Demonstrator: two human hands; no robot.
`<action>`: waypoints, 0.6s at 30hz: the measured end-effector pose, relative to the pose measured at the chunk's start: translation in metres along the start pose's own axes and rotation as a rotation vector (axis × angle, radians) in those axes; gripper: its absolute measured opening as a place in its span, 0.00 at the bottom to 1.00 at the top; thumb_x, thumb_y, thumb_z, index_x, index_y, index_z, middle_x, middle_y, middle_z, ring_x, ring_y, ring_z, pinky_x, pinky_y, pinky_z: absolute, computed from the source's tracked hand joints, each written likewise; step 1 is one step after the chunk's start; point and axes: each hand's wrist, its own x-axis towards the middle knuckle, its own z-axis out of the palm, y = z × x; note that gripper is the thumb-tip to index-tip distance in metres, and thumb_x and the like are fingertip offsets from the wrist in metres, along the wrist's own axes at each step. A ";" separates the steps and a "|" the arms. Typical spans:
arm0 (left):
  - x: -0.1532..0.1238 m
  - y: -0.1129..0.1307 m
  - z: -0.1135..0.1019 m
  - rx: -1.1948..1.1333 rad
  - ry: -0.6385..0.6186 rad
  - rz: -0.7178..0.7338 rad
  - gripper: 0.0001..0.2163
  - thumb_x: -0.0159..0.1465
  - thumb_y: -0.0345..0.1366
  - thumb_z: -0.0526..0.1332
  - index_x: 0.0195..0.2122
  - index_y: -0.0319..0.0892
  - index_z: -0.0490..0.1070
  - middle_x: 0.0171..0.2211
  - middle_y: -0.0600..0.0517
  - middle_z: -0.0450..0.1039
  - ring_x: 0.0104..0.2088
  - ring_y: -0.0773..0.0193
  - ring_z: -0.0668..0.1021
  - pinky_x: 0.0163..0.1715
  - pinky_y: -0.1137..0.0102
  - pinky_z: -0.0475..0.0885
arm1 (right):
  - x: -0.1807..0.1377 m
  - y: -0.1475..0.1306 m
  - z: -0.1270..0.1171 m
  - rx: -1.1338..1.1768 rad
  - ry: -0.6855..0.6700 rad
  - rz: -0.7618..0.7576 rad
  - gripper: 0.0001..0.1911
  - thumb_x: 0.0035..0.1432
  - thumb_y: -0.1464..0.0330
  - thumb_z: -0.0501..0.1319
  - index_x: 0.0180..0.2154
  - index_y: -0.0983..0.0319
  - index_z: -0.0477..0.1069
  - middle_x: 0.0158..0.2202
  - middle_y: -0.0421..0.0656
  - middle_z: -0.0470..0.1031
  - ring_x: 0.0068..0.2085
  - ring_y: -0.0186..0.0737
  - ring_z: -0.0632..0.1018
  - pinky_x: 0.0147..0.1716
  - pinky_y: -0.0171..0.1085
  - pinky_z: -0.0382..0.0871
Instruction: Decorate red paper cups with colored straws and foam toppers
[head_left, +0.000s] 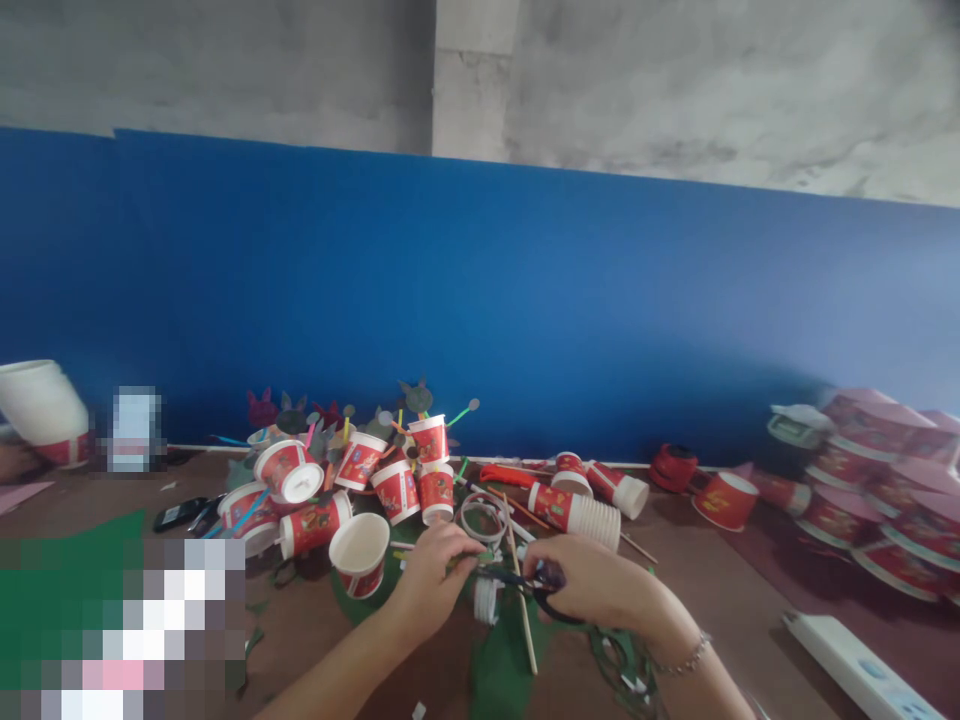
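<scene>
Black-handled scissors (551,604) are gripped in my right hand (600,580), their blades pointing left toward my other hand. My left hand (435,578) pinches a small green piece (484,553), which looks like paper, close to the blades. Whether the blades touch it I cannot tell. Just under the blades is a small white ribbed bundle (486,602). A thin wooden stick (523,610) lies between my hands, and a pale ring-shaped coil (480,518) sits behind them. An upright red-and-white paper cup (359,555) stands left of my left hand.
Several decorated paper cups (292,470) are heaped at the back left. A cup stack (574,512) lies behind my right hand. Red cups with pink tops (892,480) fill the right side, with a white power strip (862,660) in front. A blue panel (480,300) borders the table.
</scene>
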 end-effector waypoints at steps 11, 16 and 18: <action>-0.003 0.000 0.003 0.014 -0.015 0.069 0.08 0.62 0.28 0.57 0.37 0.44 0.76 0.35 0.50 0.75 0.39 0.60 0.74 0.44 0.63 0.66 | 0.000 0.002 0.001 0.033 0.013 -0.016 0.13 0.39 0.70 0.65 0.33 0.57 0.75 0.30 0.37 0.73 0.31 0.36 0.70 0.27 0.31 0.56; -0.004 0.001 0.002 -0.013 0.001 0.053 0.08 0.63 0.30 0.56 0.37 0.44 0.75 0.36 0.49 0.75 0.40 0.60 0.74 0.46 0.62 0.66 | 0.001 -0.002 0.001 0.005 0.037 0.001 0.14 0.41 0.71 0.64 0.35 0.57 0.75 0.31 0.38 0.74 0.31 0.35 0.70 0.28 0.32 0.56; -0.004 0.003 0.001 -0.010 -0.019 0.065 0.08 0.63 0.29 0.57 0.37 0.45 0.75 0.35 0.50 0.75 0.40 0.60 0.74 0.46 0.63 0.66 | 0.001 -0.003 0.002 -0.005 0.040 -0.007 0.14 0.41 0.71 0.63 0.35 0.57 0.75 0.30 0.37 0.73 0.31 0.35 0.70 0.29 0.32 0.56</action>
